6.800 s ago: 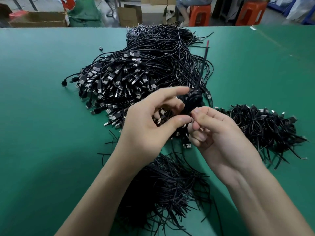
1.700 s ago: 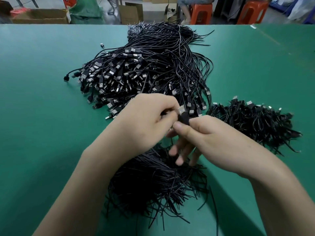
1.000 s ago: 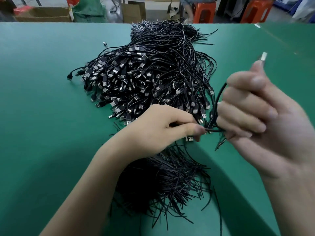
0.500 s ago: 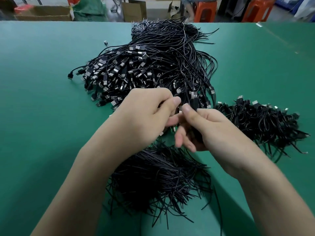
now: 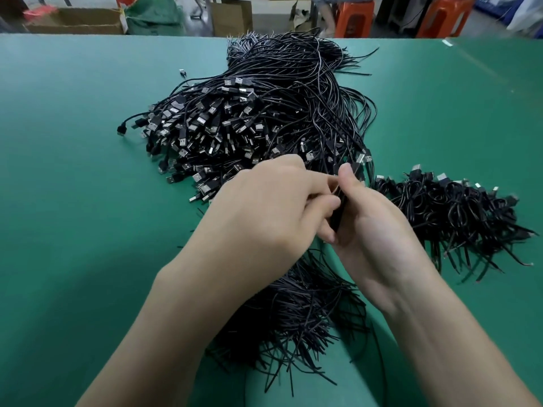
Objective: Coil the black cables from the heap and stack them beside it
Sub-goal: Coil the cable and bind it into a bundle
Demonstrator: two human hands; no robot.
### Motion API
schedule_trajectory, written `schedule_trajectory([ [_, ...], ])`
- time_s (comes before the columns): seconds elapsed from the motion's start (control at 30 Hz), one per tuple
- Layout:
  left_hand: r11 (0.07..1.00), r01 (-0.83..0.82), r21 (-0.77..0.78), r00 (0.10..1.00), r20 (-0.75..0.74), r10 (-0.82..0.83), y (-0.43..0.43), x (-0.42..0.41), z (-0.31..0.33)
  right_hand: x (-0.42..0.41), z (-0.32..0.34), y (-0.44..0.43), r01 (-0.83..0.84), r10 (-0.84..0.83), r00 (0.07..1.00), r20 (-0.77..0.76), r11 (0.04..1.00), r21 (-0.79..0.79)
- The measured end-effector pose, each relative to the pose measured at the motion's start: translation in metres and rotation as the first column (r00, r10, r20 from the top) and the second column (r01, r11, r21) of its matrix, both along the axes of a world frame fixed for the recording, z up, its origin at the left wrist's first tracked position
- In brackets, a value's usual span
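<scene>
A big heap of loose black USB cables [image 5: 264, 118] lies on the green table [image 5: 73, 201], plugs pointing left. To its right sits the stack of coiled cables [image 5: 458, 212]. In front of the heap my two hands meet around one black cable [image 5: 338, 212]. My right hand [image 5: 370, 224] grips the folded cable, thumb up beside its silver plug [image 5: 360, 160]. My left hand [image 5: 264, 212] pinches the same cable against the right palm with curled fingers. Most of the held cable is hidden between the hands.
A pile of short black ties [image 5: 296, 315] lies under my forearms near the table's front. Beyond the far edge stand cardboard boxes [image 5: 76, 22], a green sack [image 5: 152, 16] and orange stools [image 5: 355, 16], with a seated person's legs.
My right hand swung out to the right with the cable a second ago, then came back to the left hand. Both hands now close tighter on the folded cable.
</scene>
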State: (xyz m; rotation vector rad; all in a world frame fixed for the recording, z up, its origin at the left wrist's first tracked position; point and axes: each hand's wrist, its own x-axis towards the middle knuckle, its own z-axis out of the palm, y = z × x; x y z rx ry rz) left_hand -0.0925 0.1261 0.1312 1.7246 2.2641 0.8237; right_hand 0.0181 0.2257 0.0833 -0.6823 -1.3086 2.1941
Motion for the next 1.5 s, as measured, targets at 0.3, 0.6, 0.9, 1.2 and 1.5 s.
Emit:
schedule_trajectory([
  [0.3,0.977,0.074,-0.199,0.997,-0.020,-0.079,0.003,-0.009,-0.005,0.000,0.010,0.000,0.217,-0.211,0.971,-0.109,0.975,0.048],
  [0.6,0.955,0.222,-0.198,0.903,0.410,-0.125,0.008,-0.027,-0.023,0.011,0.026,0.007,0.073,-0.068,0.968,-0.242,0.997,0.008],
  [0.9,0.903,0.379,0.201,0.619,0.671,-0.409,0.001,-0.028,-0.013,0.014,0.024,0.000,-0.349,0.383,0.919,-0.096,0.901,0.257],
  [1.2,0.947,0.150,0.285,0.595,0.739,-0.317,0.004,-0.032,-0.018,0.019,0.022,0.007,-0.466,0.504,0.862,-0.042,0.824,0.323],
  [1.5,0.949,0.122,0.289,0.617,0.727,-0.301,0.011,-0.023,-0.022,0.023,0.021,0.013,-0.478,0.483,0.876,0.018,0.861,0.172],
])
